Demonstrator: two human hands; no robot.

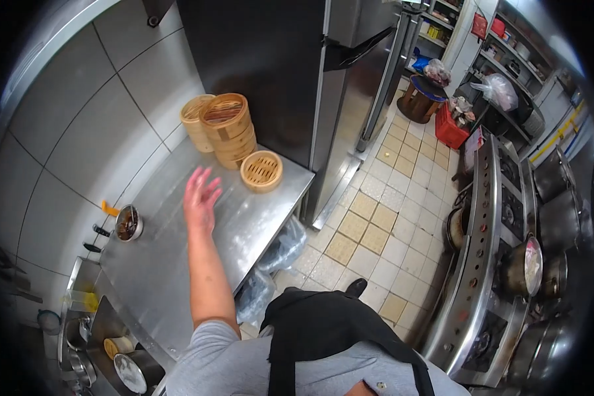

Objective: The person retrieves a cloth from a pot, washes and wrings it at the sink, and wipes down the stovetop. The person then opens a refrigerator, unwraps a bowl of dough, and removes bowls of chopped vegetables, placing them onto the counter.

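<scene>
My left hand [201, 199] reaches out over the steel table [168, 228] with its fingers apart and nothing in them. Closest to it is a small round bamboo steamer [262, 171] with a slatted top, near the table's far right corner. Just behind that, a taller stack of bamboo steamers [233, 135] stands against the dark cabinet side. Another bamboo steamer stack [196, 122] is partly hidden behind it, beside the tiled wall. My hand appears apart from all of them. My right hand is out of view.
A metal bowl [129, 223] with dark contents sits by the wall, near an orange handle [109, 208]. Pots stand in a sink [105, 317] at lower left. A stove [485, 264] with a pan [525, 267] runs along the right. Plastic bags [261, 290] are under the table.
</scene>
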